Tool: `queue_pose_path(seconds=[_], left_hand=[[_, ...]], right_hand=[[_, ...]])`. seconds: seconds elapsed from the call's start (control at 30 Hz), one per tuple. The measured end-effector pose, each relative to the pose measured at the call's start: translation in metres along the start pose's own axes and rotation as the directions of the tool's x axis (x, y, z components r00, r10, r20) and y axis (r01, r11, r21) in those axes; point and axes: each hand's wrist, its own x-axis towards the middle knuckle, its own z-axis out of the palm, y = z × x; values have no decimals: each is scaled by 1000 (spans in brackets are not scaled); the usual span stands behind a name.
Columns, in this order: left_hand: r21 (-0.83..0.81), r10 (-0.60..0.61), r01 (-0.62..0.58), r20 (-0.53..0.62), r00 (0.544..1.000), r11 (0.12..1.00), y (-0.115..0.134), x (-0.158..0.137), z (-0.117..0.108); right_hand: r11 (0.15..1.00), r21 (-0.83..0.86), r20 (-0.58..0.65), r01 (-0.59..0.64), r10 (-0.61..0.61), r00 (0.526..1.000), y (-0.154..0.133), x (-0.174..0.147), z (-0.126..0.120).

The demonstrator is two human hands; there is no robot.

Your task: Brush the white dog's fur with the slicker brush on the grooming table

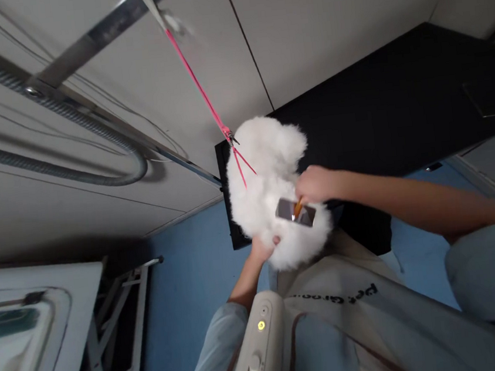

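A fluffy white dog (261, 143) is on the black table, its coat thick and fine. My right hand (316, 184) is closed around the orange handle of a slicker brush (285, 210). The brush's flat rectangular head lies against the fur on the near side of the dog. Lower down, my left hand (263, 247) holds the dog's body from the left, its thumb showing and its other fingers mostly sunk in the fur. A pink grooming loop (199, 87) runs down from an overhead metal bar to the dog's upper body.
The black table (366, 96) stretches right along a pale panelled wall. A metal bar (99, 39) and grey flexible hose (135, 168) hang at upper left. A pale device (259, 343) with a lit yellow button is close in front. A ladder-like frame (133, 333) stands lower left.
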Motion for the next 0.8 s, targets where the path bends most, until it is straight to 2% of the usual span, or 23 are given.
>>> queue_pose_path(seconds=[0.07,0.1,0.13,0.17,0.2,0.27,0.3,0.33,0.37,0.43,0.47,0.5,0.53,0.6,0.63,0.67,0.73,0.8], left_hand=[[-11,15,-15,-9,1000,1000,5,-1,1],[-12,15,-15,-20,1000,1000,7,-1,2],[-14,6,-6,-33,999,1000,10,0,4],[-21,-8,7,-40,999,1000,14,0,6],[-32,-22,21,-39,999,999,17,1,7],[-59,-51,50,-29,998,997,23,2,9],[-73,-73,71,-29,997,995,26,2,10],[-83,-99,96,-34,994,992,28,2,10],[-91,-127,123,-45,991,988,30,2,9],[-116,-180,172,-62,982,978,30,3,7],[-124,-194,185,-62,979,975,29,3,6],[-127,-195,187,-56,979,974,28,3,5],[-129,-190,182,-53,980,975,27,4,4],[-128,-176,167,-56,983,977,25,5,4],[-131,-173,164,-60,983,978,25,6,4],[-138,-174,164,-60,983,977,25,6,6],[-154,-185,176,-48,982,972,27,8,9],[-164,-196,187,-39,980,969,29,11,13]], right_hand=[[969,-51,-82,-243,238,968,11,-4,4],[944,-63,-153,-323,310,938,13,-8,5],[938,-61,-209,-341,322,923,11,-11,6],[957,-50,-235,-285,266,935,7,-14,7],[984,-31,-220,-177,166,961,1,-16,8],[1000,23,-119,20,-17,993,-7,-16,11],[999,41,-70,32,-29,997,-7,-16,13],[999,39,-47,-31,33,998,-4,-17,13],[989,21,-56,-150,151,987,1,-18,13],[922,-18,-168,-387,379,910,9,-25,12],[896,-25,-229,-443,426,875,9,-29,12],[902,-25,-261,-430,409,874,5,-32,12],[935,-19,-256,-354,338,906,0,-33,13],[989,21,-155,-143,145,977,-10,-33,19],[995,48,-96,-85,89,991,-11,-32,23],[994,61,-57,-90,93,994,-9,-31,28],[963,28,-77,-268,269,960,4,-34,34],[881,-17,-201,-473,460,865,13,-42,37]])
